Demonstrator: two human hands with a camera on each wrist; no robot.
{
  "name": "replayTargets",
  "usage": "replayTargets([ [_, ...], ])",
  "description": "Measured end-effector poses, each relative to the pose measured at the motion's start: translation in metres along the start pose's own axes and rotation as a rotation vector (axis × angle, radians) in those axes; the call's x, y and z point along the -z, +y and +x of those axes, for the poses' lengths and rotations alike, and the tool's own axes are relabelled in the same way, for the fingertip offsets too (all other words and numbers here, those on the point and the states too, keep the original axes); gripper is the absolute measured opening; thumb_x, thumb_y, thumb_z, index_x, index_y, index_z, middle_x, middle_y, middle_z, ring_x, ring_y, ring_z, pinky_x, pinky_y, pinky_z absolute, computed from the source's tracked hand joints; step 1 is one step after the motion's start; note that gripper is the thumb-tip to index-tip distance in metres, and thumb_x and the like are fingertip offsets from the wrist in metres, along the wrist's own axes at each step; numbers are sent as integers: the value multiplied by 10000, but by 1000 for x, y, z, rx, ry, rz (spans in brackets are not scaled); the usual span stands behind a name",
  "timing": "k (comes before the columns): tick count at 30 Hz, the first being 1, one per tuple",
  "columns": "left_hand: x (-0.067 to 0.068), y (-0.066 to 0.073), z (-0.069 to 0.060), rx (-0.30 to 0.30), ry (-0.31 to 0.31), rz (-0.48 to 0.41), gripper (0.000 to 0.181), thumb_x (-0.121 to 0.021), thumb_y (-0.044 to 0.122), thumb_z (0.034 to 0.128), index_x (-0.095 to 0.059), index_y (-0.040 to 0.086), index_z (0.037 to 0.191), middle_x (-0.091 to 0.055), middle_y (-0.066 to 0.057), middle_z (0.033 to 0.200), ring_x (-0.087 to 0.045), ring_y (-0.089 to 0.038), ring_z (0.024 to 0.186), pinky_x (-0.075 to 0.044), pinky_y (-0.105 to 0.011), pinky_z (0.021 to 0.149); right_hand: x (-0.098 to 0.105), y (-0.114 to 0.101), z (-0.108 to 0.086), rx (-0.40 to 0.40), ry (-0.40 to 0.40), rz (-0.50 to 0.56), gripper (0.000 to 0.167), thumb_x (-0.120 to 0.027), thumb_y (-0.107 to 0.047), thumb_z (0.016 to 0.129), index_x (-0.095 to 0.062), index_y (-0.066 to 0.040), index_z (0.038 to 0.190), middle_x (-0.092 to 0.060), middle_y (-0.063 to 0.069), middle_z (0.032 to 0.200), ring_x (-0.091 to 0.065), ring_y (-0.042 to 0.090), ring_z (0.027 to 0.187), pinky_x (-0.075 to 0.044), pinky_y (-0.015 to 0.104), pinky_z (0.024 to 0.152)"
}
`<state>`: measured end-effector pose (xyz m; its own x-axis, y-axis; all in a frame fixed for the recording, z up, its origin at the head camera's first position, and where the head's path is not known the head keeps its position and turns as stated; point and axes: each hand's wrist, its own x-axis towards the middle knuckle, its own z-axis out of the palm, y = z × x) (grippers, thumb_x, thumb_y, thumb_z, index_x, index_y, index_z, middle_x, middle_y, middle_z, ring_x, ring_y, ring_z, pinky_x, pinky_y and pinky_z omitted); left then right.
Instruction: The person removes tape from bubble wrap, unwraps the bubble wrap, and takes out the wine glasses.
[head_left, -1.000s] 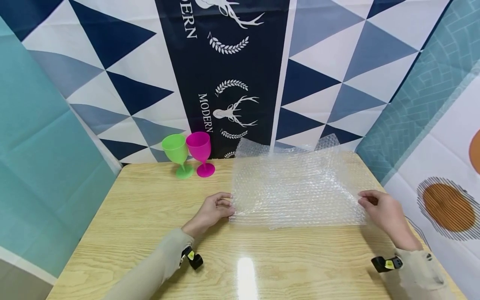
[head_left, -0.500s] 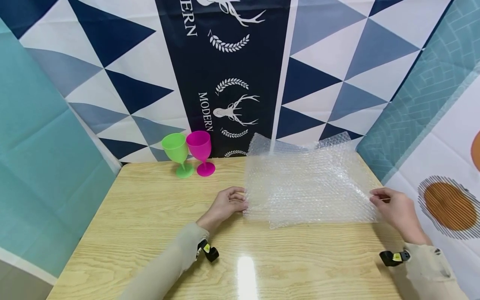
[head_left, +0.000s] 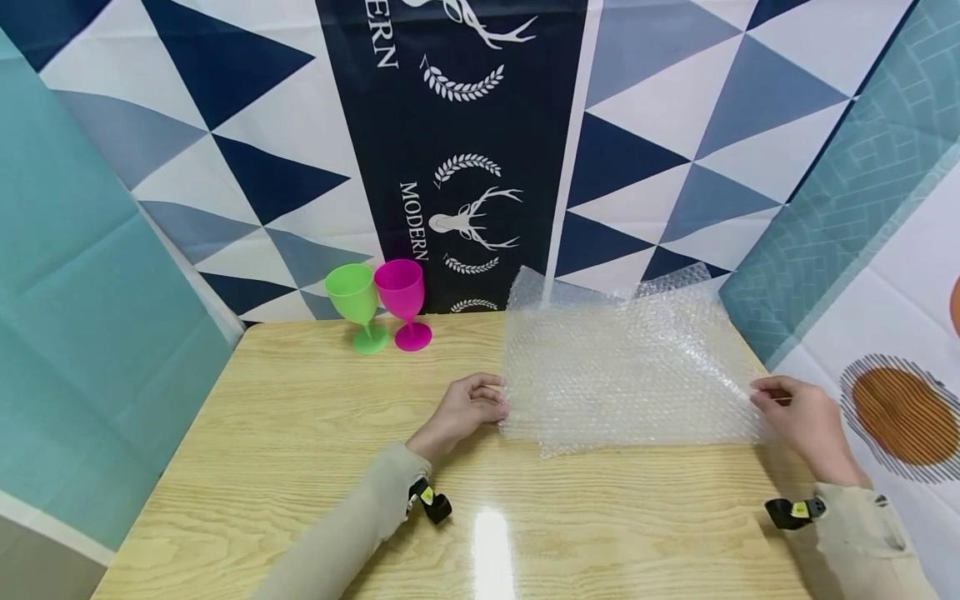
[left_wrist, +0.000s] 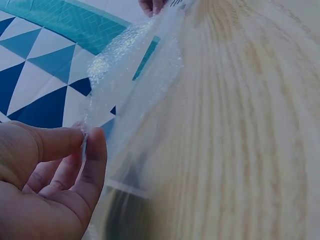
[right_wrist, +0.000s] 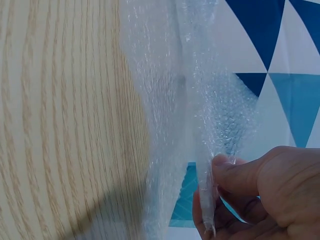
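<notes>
Clear bubble wrap spreads between my hands at the right part of the table, with more than one layer showing. At its left edge my left hand pinches it between thumb and fingers; the left wrist view shows the pinch at the edge. My right hand pinches the right edge, and in the right wrist view thumb and fingers hold it from both sides. The wrap's rear corners stand up against the patterned cloth behind.
A green goblet and a magenta goblet stand upright side by side at the back left of the wooden table. A patterned cloth rises behind the rear edge, with hangings on both sides.
Both hands have moved to the right, drawing the upper layer of bubble wrap with them. The goblets have stayed where they were.
</notes>
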<state>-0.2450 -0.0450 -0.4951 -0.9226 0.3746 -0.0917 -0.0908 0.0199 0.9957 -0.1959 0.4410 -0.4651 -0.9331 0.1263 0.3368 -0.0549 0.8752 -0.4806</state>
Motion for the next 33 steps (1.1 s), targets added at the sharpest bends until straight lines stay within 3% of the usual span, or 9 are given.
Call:
replayTargets([
  [9, -6, -6, 2, -8, 6, 54, 484, -745, -79, 863, -603, -21, 1322, -705, -114, 1011, -674, -115, 835, -625, -273, 825, 1, 6, 0, -5, 3, 13, 188, -708, -42, 931, -713, 91, 1064, -723, 298, 942, -402, -223, 684, -402, 104, 528],
  [15, -14, -3, 4, 1, -5, 2, 495, -733, -108, 853, -590, -42, 1322, -708, -165, 1033, -677, -116, 811, -632, -310, 826, 3, 10, -1, -27, 16, 6, 185, -707, -46, 936, -719, 80, 1070, -721, 308, 959, -383, -239, 692, -397, 104, 526],
  [23, -25, 0, 8, 28, -11, -30, 530, -734, -115, 846, -570, -46, 1345, -702, -115, 971, -683, -130, 774, -639, -331, 809, 6, 16, 0, -54, 29, -6, 184, -715, -58, 936, -730, 71, 1066, -727, 307, 977, -362, -270, 702, -392, 88, 543],
  [33, -37, -2, 14, 17, -20, -16, 550, -745, -114, 839, -566, -45, 1354, -704, -109, 940, -683, -131, 770, -642, -346, 811, 8, 26, 0, -81, 34, -15, 179, -703, -98, 944, -737, 46, 1045, -739, 279, 958, -330, -289, 701, -371, 290, 703],
])
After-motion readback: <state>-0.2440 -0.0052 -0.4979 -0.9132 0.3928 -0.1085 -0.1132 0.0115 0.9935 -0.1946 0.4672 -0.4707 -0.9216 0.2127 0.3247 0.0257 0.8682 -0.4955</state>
